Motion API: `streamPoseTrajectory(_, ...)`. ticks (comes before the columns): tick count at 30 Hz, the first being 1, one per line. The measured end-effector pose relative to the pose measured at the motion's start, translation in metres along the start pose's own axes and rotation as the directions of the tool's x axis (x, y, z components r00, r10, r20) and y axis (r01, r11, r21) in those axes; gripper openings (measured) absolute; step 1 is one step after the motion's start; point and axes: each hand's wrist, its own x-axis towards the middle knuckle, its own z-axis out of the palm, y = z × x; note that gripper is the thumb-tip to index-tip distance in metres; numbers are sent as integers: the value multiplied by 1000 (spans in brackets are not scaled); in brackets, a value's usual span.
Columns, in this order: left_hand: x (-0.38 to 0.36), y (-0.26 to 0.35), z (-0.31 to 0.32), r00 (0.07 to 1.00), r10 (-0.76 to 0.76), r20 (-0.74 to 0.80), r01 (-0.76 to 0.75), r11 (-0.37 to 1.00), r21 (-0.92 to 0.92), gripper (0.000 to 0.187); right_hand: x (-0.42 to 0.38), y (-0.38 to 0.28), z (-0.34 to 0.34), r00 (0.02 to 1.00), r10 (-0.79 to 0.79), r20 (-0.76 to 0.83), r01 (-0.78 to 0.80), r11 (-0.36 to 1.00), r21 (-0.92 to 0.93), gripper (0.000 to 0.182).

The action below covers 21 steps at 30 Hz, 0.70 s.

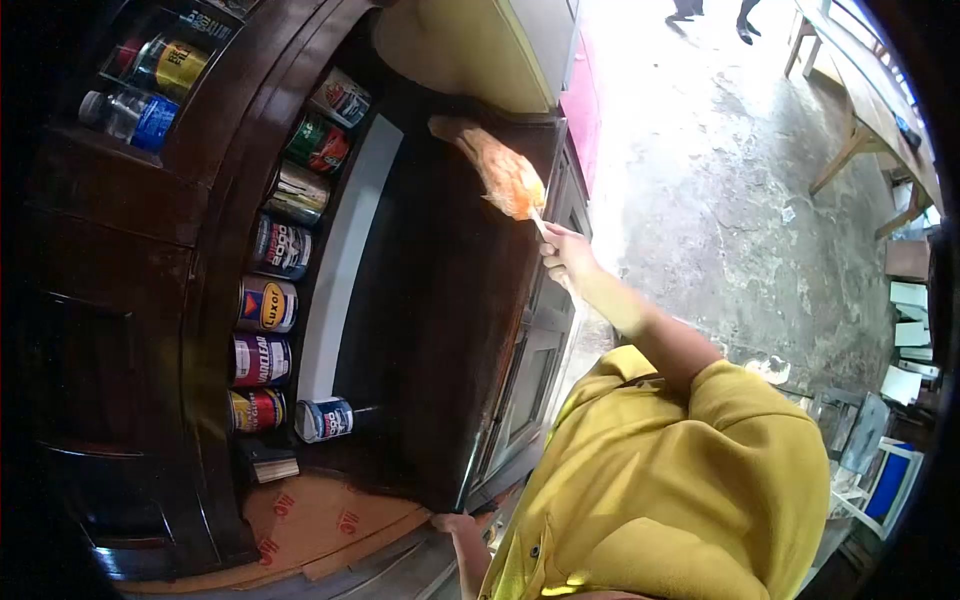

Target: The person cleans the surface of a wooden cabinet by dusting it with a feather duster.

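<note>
My right hand [566,254] is closed round the thin handle of a feather duster [500,170] with orange-brown feathers. The duster's head lies over the far end of a dark, glossy wooden countertop [430,300], tip pointing at a cream-coloured box-like panel. At the near corner of the same countertop, my left hand [456,523] is closed on the edge, its fingertips partly hidden. A small tin [325,419] stands on the countertop beside a long pale strip [350,260].
Several paint tins [267,305] line the dark shelf behind the countertop. A plastic bottle [130,118] sits on a higher shelf. Orange-brown printed board [330,520] lies by the left end. A wooden table [868,100] and another person's feet [745,28] are beyond, on the concrete floor.
</note>
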Motion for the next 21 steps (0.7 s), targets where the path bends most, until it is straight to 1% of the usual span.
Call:
streamPoseTrajectory(2,14,-20,18,998,56,6,-56,992,111,58,-41,-17,-33,998,-36,-59,32,998,-54,37)
streamPoseTrajectory(3,14,-32,29,996,83,12,-84,982,167,58,-59,-18,-44,988,-49,-145,40,997,-60,39)
streamPoseTrajectory(4,27,-30,40,993,113,20,-114,968,222,59,-80,-16,-47,971,-65,-232,51,997,-66,41)
streamPoseTrajectory(5,40,-35,46,989,143,34,-147,951,273,59,-101,-10,-43,953,-121,-276,84,986,-141,38)
streamPoseTrajectory(6,29,-41,59,984,170,50,-177,930,321,60,-121,1,-33,933,-179,-313,112,969,-221,36)
streamPoseTrajectory(7,-2,-23,52,984,164,71,-178,937,301,60,-130,22,-29,915,-213,-343,139,963,-229,32)
streamPoseTrajectory(8,-28,-1,39,996,25,80,-31,997,69,57,-142,43,-21,910,-230,-346,167,965,-201,33)
streamPoseTrajectory(9,-43,21,9,986,-116,120,134,978,-161,55,-154,60,-9,906,-243,-346,194,966,-171,33)
streamPoseTrajectory(10,-49,49,-27,952,-244,185,297,881,-368,54,-161,70,1,933,-206,-296,158,971,-179,34)
streamPoseTrajectory(11,-64,73,-63,897,-348,273,442,719,-537,53,-168,75,7,954,-164,-250,119,976,-183,35)
streamPoseTrajectory(12,-89,94,-97,825,-423,374,558,509,-655,54,-170,71,8,983,-86,-163,49,974,-222,28)
streamPoseTrajectory(13,-71,59,-47,820,-421,387,567,505,-652,54,-166,64,1,989,-65,-134,25,959,-283,28)
streamPoseTrajectory(14,-34,46,-8,855,-372,361,505,439,-743,52,-157,61,-11,993,-39,-112,-1,940,-342,27)
streamPoseTrajectory(15,2,20,33,886,-328,328,439,363,-822,49,-148,66,-22,983,-83,-163,33,957,-289,26)
streamPoseTrajectory(16,14,-8,78,911,-291,292,372,273,-887,47,-138,69,-32,969,-126,-212,73,967,-243,25)
streamPoseTrajectory(17,2,-15,84,902,-298,312,392,264,-881,47,-132,68,-39,968,-129,-214,70,962,-265,25)
streamPoseTrajectory(18,6,-12,85,891,-332,310,399,245,-884,45,-127,66,-45,904,-271,-329,197,950,-241,25)
streamPoseTrajectory(19,7,2,83,877,-368,308,404,220,-888,44,-120,65,-52,809,-400,-431,328,916,-232,24)
streamPoseTrajectory(20,2,6,78,862,-405,305,407,193,-893,43,-111,63,-64,769,-454,-449,364,889,-277,21)
streamPoseTrajectory(21,-10,15,73,846,-443,298,407,175,-896,41,-118,67,-63,774,-457,-439,354,887,-298,21)
